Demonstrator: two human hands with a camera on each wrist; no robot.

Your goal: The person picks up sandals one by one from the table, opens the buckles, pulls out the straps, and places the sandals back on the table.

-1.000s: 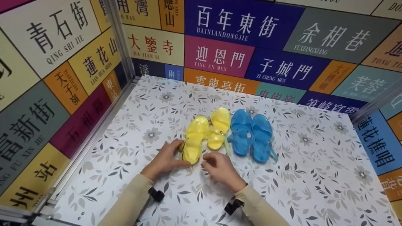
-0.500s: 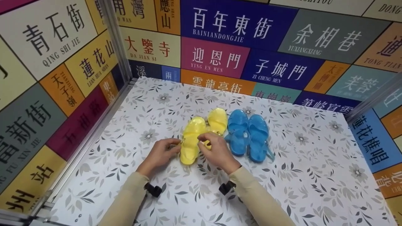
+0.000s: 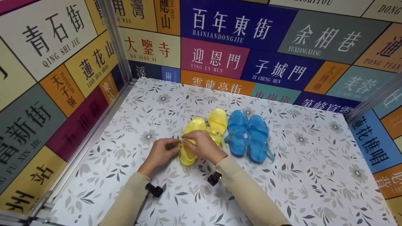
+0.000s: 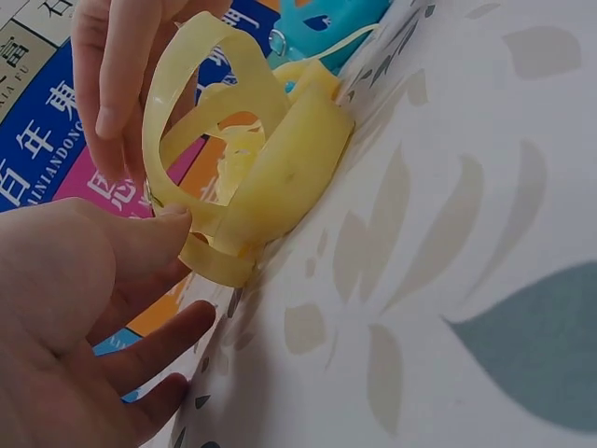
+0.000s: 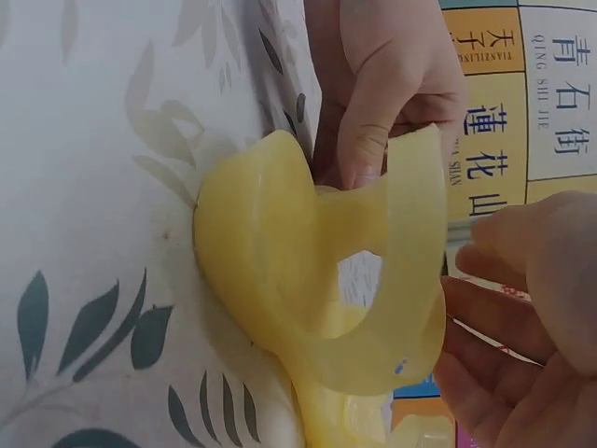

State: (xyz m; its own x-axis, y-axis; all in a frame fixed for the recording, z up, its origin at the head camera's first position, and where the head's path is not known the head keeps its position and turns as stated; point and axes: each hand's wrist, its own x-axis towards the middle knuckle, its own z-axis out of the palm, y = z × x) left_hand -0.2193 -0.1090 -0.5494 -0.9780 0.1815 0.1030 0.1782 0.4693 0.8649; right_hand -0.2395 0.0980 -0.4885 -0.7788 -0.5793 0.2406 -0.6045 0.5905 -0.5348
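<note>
In the head view, a yellow sandal (image 3: 195,124) lies on the patterned surface between the two hands. The left hand (image 3: 159,153) pinches its strap from the left side, thumb on the strap close to a small metal buckle (image 4: 149,194) in the left wrist view. The right hand (image 3: 202,143) reaches across the sandal, fingertips near the same buckle side. Seen from the right wrist, this hand (image 5: 522,317) has parted, slightly bent fingers beside the raised ankle strap (image 5: 417,215), which hides some fingertips. A second yellow sandal (image 3: 217,118) lies just to the right.
Two blue sandals (image 3: 238,121) lie right of the yellow pair, toes pointing to the back. A white leaf-patterned tabletop (image 3: 314,175) carries everything. Coloured sign panels (image 3: 216,56) wall the back and sides, with a metal frame post (image 3: 121,44) at the left corner.
The right hand has moved up and left, from beside the yellow sandal to over it. The left hand has shifted from the heel to the strap at the sandal's left side.
</note>
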